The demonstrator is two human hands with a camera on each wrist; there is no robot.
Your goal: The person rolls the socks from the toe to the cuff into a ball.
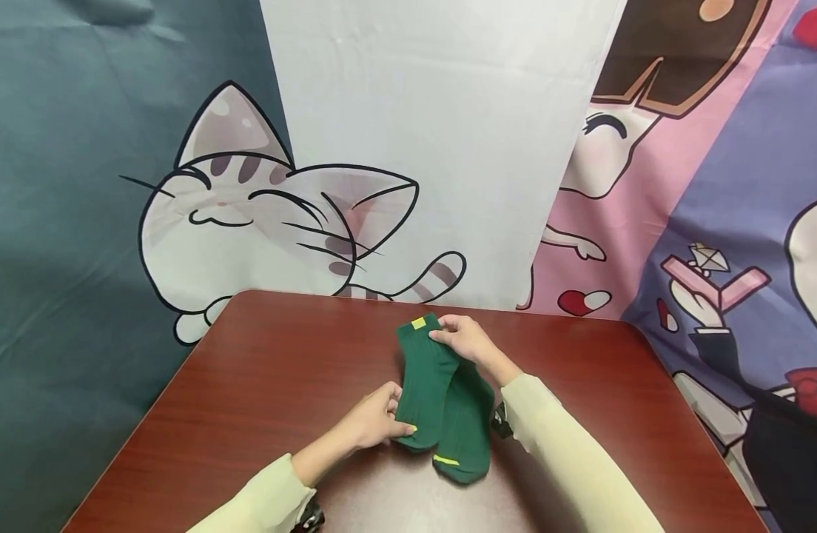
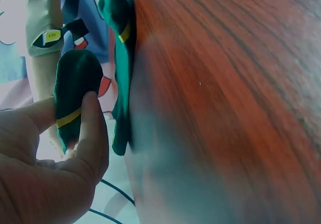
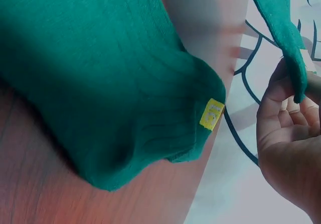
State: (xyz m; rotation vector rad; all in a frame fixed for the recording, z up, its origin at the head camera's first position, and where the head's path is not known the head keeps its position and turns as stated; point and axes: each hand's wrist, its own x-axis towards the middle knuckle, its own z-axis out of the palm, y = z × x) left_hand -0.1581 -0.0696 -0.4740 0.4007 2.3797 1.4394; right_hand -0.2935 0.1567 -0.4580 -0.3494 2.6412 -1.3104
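Note:
Stretched between my hands is a green sock (image 1: 427,381) with a yellow tag at its cuff. My left hand (image 1: 371,418) pinches its toe end, thumb on one side and fingers on the other. In the left wrist view that toe (image 2: 80,78) stands raised off the table, a yellow stripe beside the fingertips. My right hand (image 1: 465,339) pinches the cuff, which the right wrist view shows folded between thumb and fingers. A second green sock (image 1: 467,426) lies flat on the table just right of the held one; its yellow tag (image 3: 211,114) appears in the right wrist view.
The reddish-brown wooden table (image 1: 282,370) reaches back to a printed cloth backdrop (image 1: 448,111) with a cartoon cat and figures. Pale sleeves (image 1: 568,451) cover both forearms, and a dark strapped device (image 1: 308,514) sits at the left wrist.

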